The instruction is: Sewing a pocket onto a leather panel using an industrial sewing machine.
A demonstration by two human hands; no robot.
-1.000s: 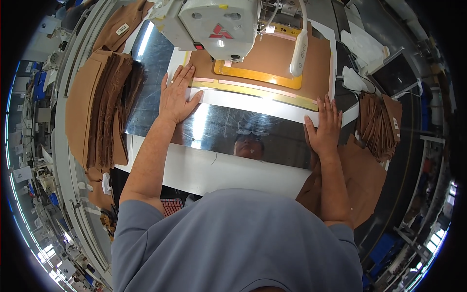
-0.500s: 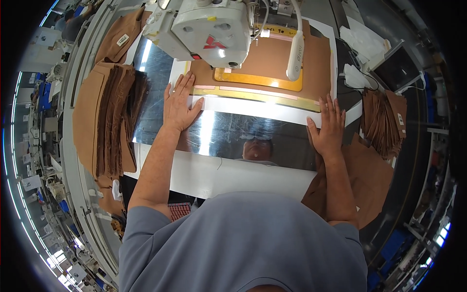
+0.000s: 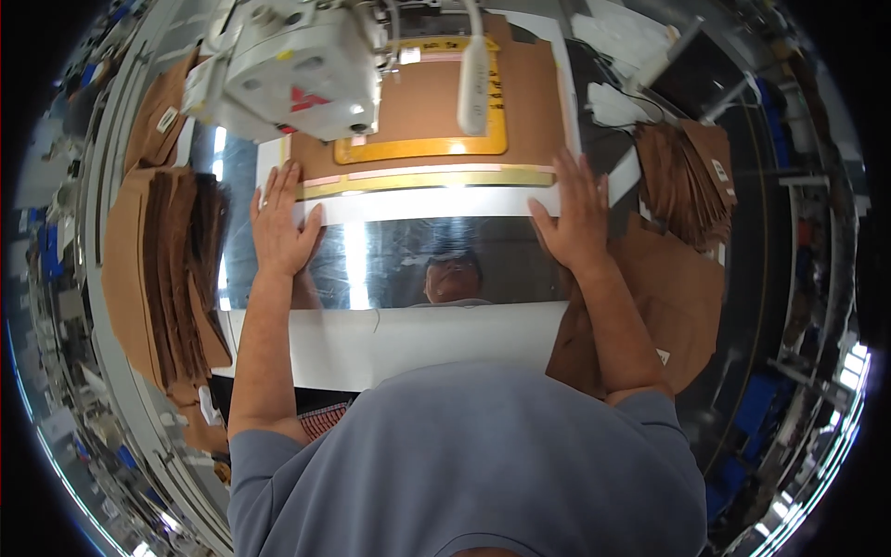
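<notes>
A white sheet-like template (image 3: 436, 202) lies on a shiny metal plate (image 3: 408, 260), with a brown fabric panel (image 3: 538, 121) on it. A yellow strip (image 3: 418, 179) runs along the panel's near edge, and a yellow-orange frame (image 3: 422, 148) rests on the brown fabric. My left hand (image 3: 280, 227) lies flat at the template's near left corner, fingers stretched forward and thumb out. At the near right corner my right hand (image 3: 575, 218) rests the same way, fingers extended. Neither hand grips anything.
A white sewing machine head (image 3: 302, 79) overhangs the template's far left part. Beside it hangs a white wand-shaped piece (image 3: 473, 88). Stacks of brown fabric pieces stand left (image 3: 167, 278) and right (image 3: 687, 176). A dark screen (image 3: 696, 70) is at the far right.
The whole view has turned and shifted, so the machine and template appear further left. Both hands stay flat at the template's near corners.
</notes>
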